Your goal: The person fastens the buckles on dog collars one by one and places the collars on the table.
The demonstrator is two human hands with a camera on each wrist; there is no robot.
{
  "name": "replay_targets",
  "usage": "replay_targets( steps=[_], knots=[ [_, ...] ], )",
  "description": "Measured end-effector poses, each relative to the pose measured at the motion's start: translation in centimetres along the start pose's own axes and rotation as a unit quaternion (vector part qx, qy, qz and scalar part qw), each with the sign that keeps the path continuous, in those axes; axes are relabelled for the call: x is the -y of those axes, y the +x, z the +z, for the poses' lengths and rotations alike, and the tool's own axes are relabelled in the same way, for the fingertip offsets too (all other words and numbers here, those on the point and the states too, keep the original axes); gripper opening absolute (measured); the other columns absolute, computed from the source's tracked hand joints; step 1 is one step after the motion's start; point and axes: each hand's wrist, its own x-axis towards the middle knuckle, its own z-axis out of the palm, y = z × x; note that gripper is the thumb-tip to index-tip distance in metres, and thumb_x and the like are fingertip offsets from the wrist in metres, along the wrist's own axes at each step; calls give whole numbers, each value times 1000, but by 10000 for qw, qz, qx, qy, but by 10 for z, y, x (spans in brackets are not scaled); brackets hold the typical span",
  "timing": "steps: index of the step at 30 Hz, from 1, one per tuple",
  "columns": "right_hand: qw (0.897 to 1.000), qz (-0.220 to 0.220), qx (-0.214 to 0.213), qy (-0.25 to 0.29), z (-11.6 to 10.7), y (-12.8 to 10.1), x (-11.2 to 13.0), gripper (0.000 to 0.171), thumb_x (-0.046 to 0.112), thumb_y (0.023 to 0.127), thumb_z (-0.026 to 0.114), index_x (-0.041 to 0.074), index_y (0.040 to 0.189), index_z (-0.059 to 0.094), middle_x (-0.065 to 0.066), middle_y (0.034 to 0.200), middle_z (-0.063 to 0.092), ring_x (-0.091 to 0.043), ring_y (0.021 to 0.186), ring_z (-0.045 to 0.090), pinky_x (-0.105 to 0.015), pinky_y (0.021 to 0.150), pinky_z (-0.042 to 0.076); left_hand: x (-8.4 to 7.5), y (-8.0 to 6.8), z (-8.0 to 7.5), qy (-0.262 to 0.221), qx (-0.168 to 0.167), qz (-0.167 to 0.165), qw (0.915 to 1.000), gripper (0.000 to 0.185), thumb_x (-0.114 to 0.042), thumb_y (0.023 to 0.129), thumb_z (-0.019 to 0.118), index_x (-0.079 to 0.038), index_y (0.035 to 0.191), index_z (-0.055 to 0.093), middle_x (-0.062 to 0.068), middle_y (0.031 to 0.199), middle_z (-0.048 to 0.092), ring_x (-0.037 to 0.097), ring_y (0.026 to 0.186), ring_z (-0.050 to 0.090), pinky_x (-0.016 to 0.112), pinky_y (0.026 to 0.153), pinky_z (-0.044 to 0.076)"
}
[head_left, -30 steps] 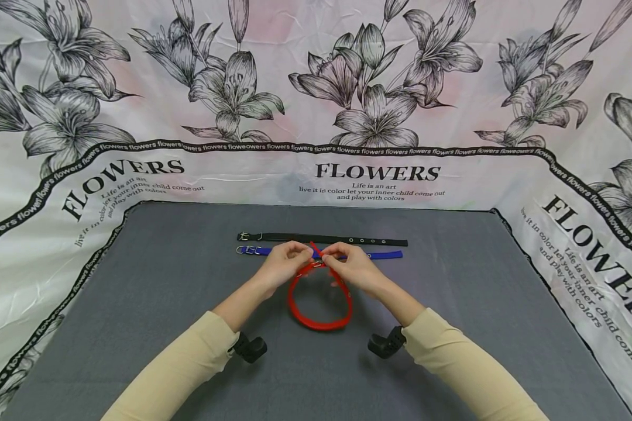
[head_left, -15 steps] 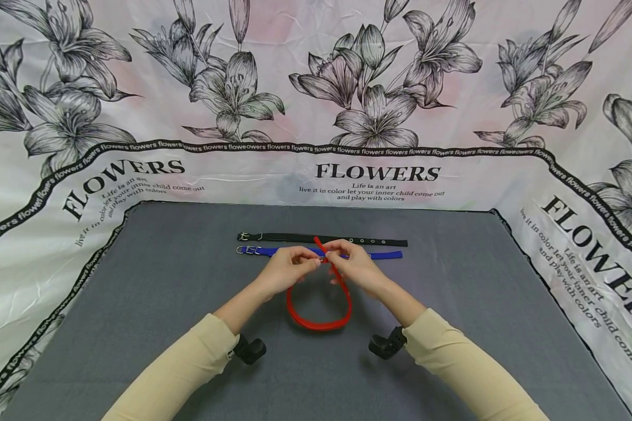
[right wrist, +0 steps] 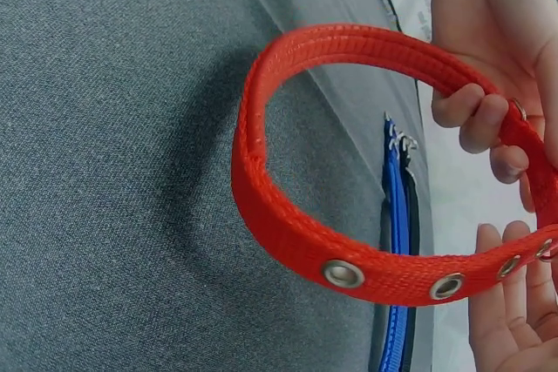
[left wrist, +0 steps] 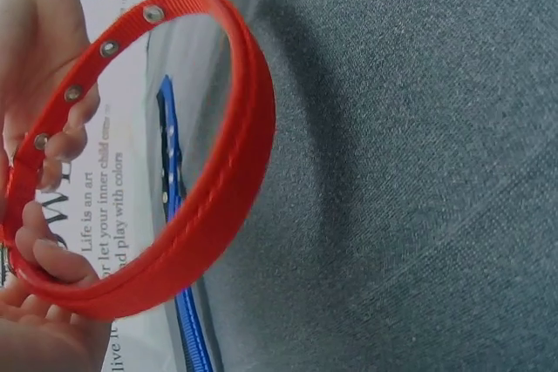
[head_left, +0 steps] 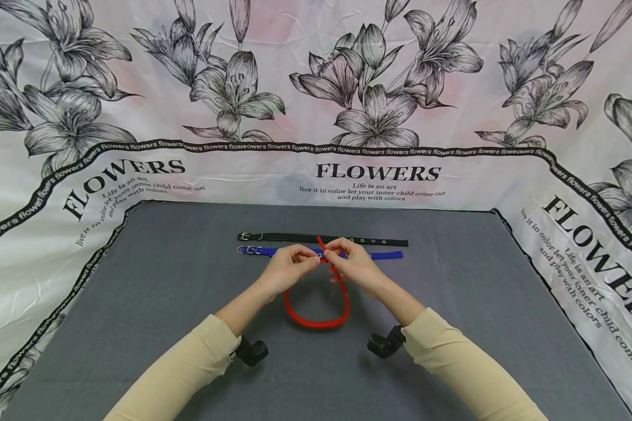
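Left grip (head_left: pixel 287 269) and right grip (head_left: pixel 355 266) both pinch the red collar (left wrist: pixel 214 250), one to each side of its crossing ends, so neither is nearer. I see its loop reach toward the near side and its tip point away, toward the blue collar (head_left: pixel 387 255) and black collar (head_left: pixel 295 237) on the grey tabletop (head_left: pixel 453 280).

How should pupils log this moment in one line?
red collar: looped, held by left hand, right hand; blue collar, black collar: on grey cloth
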Motion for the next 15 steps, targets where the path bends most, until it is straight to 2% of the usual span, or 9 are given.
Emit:
replay_targets(
  steps=[4,8,15],
  knots=[
    [10000,44,38,9,1,-5,9,27,13,94,52,-1,117,48,-9,96,51,-18,71,57,-47,71,54,0,0,2,-118,-266,44,9996,21,-27,89,62,-12,103,63,8,90,67,26,77,55,27,62,43],
    [10000,-8,55,-3,3,-13,21,23,9,93,51,-3,112,47,-12,99,51,-17,71,58,-43,70,55,0,1,3,-135,-407,110,9990,20,-27,89,61,-11,102,62,7,88,68,19,75,54,27,62,41],
    [9999,-7,76,89,2,-1,5,17,8,91,55,1,104,48,-18,102,52,-24,76,61,-53,74,51,1,2,5,-125,-479,300,9983,21,-26,90,59,-10,102,61,4,85,64,15,70,50,26,59,39]
  ],
)
